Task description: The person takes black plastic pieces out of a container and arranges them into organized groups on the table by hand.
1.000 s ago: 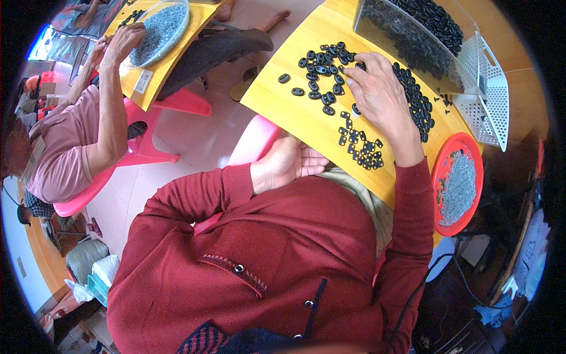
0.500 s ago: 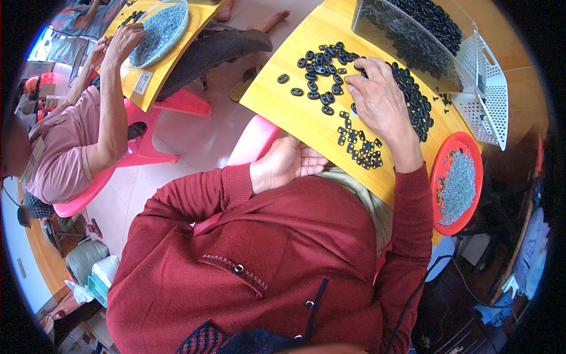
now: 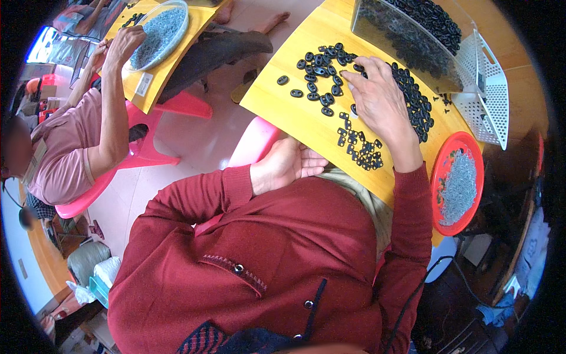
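Small black oval pieces with two holes point(image 3: 320, 70) lie loosely scattered on the yellow table point(image 3: 283, 106), and a denser heap of black pieces point(image 3: 417, 106) lies to their right. My right hand point(image 3: 380, 97) is over the pieces between these groups, palm down, fingers bent and apart, its fingertips among them. Whatever is under the palm is hidden. Nearer the front edge is a cluster of smaller black pieces point(image 3: 359, 147). Just off that edge, by my lap, my left hand point(image 3: 289, 160) rests palm up with fingers loosely stretched and nothing visible in it.
A clear bin of black pieces point(image 3: 413, 41) stands at the back, beside a white perforated basket point(image 3: 486, 88). At right is a red tray point(image 3: 439, 194) of small silvery pieces. To the left a co-worker point(image 3: 71, 141) handles a round tub point(image 3: 186, 26) of similar silvery pieces.
My right hand has shifted very slightly among the black pieces, and a few beside its fingertips have moved. My left hand stays where it was.
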`<state>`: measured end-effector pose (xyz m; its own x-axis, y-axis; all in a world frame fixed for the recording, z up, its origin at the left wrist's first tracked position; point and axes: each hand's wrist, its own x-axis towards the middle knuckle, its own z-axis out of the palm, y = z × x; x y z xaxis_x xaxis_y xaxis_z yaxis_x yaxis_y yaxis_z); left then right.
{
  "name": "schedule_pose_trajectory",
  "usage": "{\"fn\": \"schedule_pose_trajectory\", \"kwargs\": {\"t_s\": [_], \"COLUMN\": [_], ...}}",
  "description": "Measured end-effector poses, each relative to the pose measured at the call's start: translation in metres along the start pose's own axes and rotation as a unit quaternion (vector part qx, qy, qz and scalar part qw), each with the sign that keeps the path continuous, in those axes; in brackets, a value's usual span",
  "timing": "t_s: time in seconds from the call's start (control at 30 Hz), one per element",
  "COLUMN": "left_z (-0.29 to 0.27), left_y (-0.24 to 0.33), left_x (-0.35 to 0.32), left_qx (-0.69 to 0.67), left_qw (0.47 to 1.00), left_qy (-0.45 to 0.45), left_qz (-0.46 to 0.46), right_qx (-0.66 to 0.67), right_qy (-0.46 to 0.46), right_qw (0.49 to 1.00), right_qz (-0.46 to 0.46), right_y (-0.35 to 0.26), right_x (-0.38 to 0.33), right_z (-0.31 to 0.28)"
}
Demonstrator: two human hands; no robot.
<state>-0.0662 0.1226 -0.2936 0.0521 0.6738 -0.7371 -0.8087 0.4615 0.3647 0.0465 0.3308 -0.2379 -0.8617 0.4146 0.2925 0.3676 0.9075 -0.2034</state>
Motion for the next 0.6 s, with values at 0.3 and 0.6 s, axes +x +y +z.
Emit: {"fn": "schedule_pose_trajectory", "kwargs": {"t_s": [0.3,0.6], "left_z": [-0.002,0.001], "left_y": [0.001,0.001], "left_x": [0.000,-0.001], "left_qx": [0.008,0.006], "left_qw": [1.000,1.000], "left_qy": [-0.005,-0.003], "left_qz": [0.001,0.002], "right_qx": [0.035,-0.029], "right_qy": [0.021,-0.010], "right_qw": [0.999,0.999], "right_qz": [0.002,0.009], "right_y": [0.002,0.001], "right_x": [-0.003,0.002], "right_z": [0.001,0.005]}}
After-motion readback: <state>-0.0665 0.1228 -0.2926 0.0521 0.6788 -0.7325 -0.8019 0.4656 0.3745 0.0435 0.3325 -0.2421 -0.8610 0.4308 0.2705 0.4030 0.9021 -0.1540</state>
